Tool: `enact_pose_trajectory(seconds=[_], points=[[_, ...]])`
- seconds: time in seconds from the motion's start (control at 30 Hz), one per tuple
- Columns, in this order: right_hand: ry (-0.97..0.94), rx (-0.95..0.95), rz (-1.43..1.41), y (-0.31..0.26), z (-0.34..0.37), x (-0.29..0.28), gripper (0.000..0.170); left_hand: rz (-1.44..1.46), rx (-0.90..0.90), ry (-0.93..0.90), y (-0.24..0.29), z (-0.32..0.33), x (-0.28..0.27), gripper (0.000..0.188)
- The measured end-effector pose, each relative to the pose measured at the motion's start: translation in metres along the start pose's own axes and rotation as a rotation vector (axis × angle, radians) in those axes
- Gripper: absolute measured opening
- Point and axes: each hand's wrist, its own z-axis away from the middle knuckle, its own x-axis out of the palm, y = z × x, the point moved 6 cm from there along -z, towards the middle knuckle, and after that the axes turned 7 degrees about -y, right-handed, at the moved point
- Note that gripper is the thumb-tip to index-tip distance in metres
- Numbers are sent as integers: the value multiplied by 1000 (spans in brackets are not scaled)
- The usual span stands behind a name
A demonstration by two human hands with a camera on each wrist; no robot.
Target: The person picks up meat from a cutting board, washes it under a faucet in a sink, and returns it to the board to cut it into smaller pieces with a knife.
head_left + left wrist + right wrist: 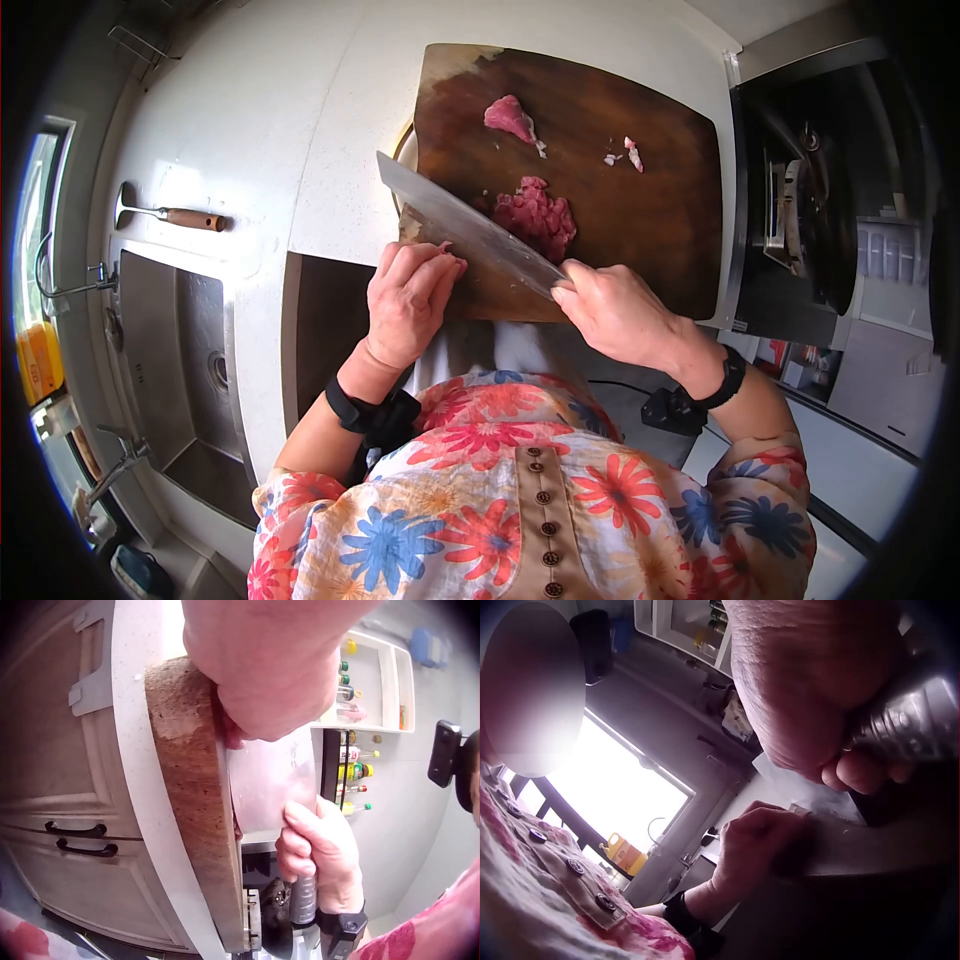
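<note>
My right hand [615,312] grips the ribbed metal handle [304,900] of a broad cleaver [470,220]. Its blade slants across the near left part of a thick wooden cutting board [640,240]. Beside the blade, at the board's near left edge, my left hand [412,300] has its fingers curled down on a small piece of meat [445,247]; most of that piece is hidden under the fingers. A heap of cut red meat [537,218] lies just beyond the blade. Farther back on the board is a larger chunk of meat [510,118].
Whitish scraps [633,154] lie on the board's right half. To the left, a wooden-handled utensil [180,217] rests on the white counter [250,120], above a steel sink [180,350]. A stove [800,200] stands right of the board. Bottles [356,771] sit on a shelf.
</note>
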Motion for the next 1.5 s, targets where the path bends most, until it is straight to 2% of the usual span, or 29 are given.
enact_pose_trajectory(seconds=[0.17, 0.23, 0.67, 0.77, 1.13, 1.33, 1.5], points=[[41, -3, -33, -6, 10, 1, 18, 50, -14, 3, 5, 0, -11, 20], [18, -17, -25, -11, 10, 3, 16, 19, 10, -35, 7, 3, -8, 22], [-76, 41, -36, -14, -10, 10, 18, -15, 38, 4, 3, 4, -1, 22], [38, -66, -51, -19, -39, 15, 18, -16, 65, -20, 5, 3, 2, 22], [-29, 40, -1, -9, 11, 4, 17, 13, 21, 14, 2, 3, 0, 21], [-75, 18, -8, -6, -9, 13, 19, 12, 19, 9, 2, 3, 1, 22], [-22, -9, -55, -4, -16, 13, 19, 7, 25, -5, 5, 1, 2, 22]])
